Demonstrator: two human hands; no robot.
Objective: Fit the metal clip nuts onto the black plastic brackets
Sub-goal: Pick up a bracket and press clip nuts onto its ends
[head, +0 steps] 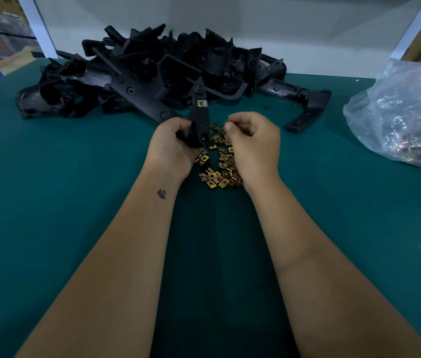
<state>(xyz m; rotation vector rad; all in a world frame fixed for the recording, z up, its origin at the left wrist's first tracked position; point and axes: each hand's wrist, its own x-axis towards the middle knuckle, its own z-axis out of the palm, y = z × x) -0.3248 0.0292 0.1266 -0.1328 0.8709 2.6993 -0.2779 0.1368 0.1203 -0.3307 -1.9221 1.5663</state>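
Note:
My left hand point(172, 144) grips the lower end of a black plastic bracket point(199, 113) that stands nearly upright above the table. One brass-coloured clip nut point(201, 103) sits fitted near the bracket's upper end. My right hand point(253, 136) is just to the right of the bracket, its fingers curled, pinching a small clip nut point(225, 123) between thumb and forefinger. Several loose clip nuts point(218, 164) lie in a heap on the green table between and below both hands.
A big pile of black brackets point(152, 71) fills the back of the green table point(75, 202). One bracket point(307, 112) lies to the right of the pile. A clear plastic bag point(405, 120) of clip nuts sits at the right edge. Two stray nuts point(267, 106) lie behind my right hand.

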